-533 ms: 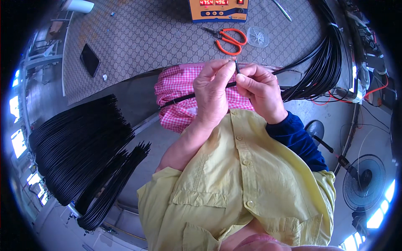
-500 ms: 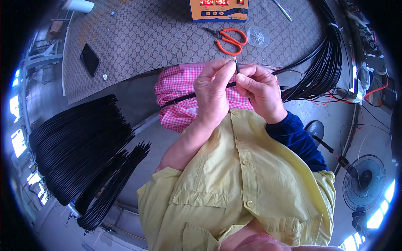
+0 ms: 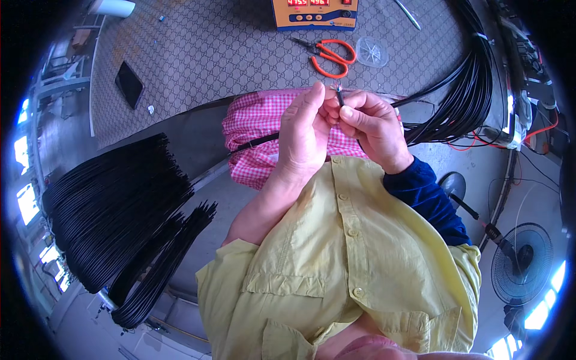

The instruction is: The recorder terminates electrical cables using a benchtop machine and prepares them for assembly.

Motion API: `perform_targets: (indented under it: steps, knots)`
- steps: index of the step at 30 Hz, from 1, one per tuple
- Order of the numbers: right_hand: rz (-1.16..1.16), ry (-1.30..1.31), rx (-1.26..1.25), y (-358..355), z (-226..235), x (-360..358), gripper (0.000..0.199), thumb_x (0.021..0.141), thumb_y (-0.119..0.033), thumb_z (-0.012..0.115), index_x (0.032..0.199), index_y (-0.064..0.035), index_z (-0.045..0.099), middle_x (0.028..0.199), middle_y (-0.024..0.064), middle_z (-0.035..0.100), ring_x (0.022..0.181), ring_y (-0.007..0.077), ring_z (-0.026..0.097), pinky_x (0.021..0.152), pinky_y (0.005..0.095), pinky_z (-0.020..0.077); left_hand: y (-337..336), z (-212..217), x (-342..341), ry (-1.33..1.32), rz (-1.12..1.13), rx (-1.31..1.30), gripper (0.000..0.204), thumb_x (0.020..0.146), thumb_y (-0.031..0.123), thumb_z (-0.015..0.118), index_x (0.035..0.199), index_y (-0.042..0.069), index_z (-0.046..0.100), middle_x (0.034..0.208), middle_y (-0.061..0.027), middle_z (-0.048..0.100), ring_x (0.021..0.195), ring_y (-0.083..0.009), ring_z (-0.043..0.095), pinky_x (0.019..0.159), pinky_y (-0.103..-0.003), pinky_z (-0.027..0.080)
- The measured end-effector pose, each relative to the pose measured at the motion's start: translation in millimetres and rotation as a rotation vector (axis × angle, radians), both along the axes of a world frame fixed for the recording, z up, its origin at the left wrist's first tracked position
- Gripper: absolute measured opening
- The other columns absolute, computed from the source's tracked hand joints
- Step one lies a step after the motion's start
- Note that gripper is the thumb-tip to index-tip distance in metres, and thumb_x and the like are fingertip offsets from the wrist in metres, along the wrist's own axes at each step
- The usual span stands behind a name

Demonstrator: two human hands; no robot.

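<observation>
Just beyond the front edge of the table's cloth, my right hand [image 3: 375, 126] pinches a black cable [image 3: 341, 99] between thumb and fingers. The cable's stripped end points up, with small coloured wires showing at the tip. My left hand [image 3: 303, 129] is beside it, thumb raised and apart from the fingers. Its fingertips lie by the cable, partly behind it; whether they touch it I cannot tell. Orange-handled cutters [image 3: 330, 58] lie on the cloth in front of my hands, next to a small clear plastic dish [image 3: 371, 52].
An orange and blue box with a lit display [image 3: 315, 15] stands at the back. A tied bundle of black cables [image 3: 474, 90] drapes over the right side. Many black cables [image 3: 114, 204] hang at left. A dark flat phone-like object [image 3: 129, 85] lies on the patterned cloth [image 3: 210, 54]. A fan [image 3: 522, 264] stands at right.
My left thumb has lifted off the wire tip and the left hand has opened out. The right hand still pinches the cable, almost in the same place.
</observation>
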State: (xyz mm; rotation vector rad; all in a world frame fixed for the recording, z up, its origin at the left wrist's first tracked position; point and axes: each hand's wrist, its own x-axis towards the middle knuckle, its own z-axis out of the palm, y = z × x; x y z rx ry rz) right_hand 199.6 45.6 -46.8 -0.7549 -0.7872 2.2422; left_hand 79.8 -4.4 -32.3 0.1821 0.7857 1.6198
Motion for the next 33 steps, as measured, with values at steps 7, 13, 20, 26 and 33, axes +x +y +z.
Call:
perform_targets:
  steps: [7, 13, 20, 26, 33]
  knots:
    - [0.062, 0.012, -0.01, 2, 6, 1, 0.006, 0.079, -0.005, 0.057, 0.081, -0.0003, 0.056, 0.079, 0.0087, 0.059, 0.055, 0.0074, 0.045, 0.05, 0.0183, 0.0357, 4, -4, -17, -0.145, -0.17, -0.063, 0.02, 0.082, 0.023, 0.053, 0.078, 0.004, 0.056, 0.068, -0.0043, 0.054, 0.065, -0.0132, 0.049, 0.061, -0.025, 0.038]
    - [0.115, 0.057, -0.045, 4, 0, 3, 0.008, 0.079, -0.007, 0.058, 0.083, -0.0008, 0.057, 0.083, 0.0094, 0.06, 0.057, 0.008, 0.046, 0.051, 0.0187, 0.0359, 6, 2, -21, -0.152, -0.212, -0.101, 0.02, 0.081, 0.021, 0.055, 0.076, 0.002, 0.056, 0.069, -0.0011, 0.053, 0.063, -0.0098, 0.046, 0.059, -0.022, 0.037]
    - [0.149, 0.046, -0.036, 8, 0, 5, 0.008, 0.08, -0.009, 0.057, 0.085, -0.0019, 0.058, 0.079, 0.0057, 0.058, 0.058, 0.0077, 0.044, 0.052, 0.0187, 0.0354, 3, 0, -20, -0.089, -0.201, -0.078, 0.022, 0.083, 0.023, 0.052, 0.082, 0.002, 0.055, 0.071, -0.004, 0.053, 0.065, -0.0129, 0.047, 0.06, -0.024, 0.038]
    - [0.18, 0.053, -0.027, 9, 2, 8, 0.011, 0.081, -0.011, 0.055, 0.088, -0.0025, 0.058, 0.079, 0.0026, 0.056, 0.058, 0.0072, 0.041, 0.052, 0.0189, 0.0341, 5, -2, -26, -0.123, -0.246, -0.121, 0.025, 0.084, 0.024, 0.05, 0.087, 0.0, 0.055, 0.072, -0.0049, 0.053, 0.066, -0.0135, 0.047, 0.06, -0.024, 0.038]
    - [0.297, 0.076, -0.011, 14, 0, 15, 0.016, 0.084, -0.016, 0.052, 0.091, -0.0021, 0.057, 0.082, 0.0023, 0.055, 0.057, 0.0062, 0.036, 0.05, 0.0186, 0.0297, 8, -3, -26, -0.135, -0.312, -0.071, 0.023, 0.085, 0.023, 0.05, 0.083, 0.0, 0.055, 0.072, -0.0054, 0.054, 0.065, -0.0138, 0.049, 0.059, -0.024, 0.038]
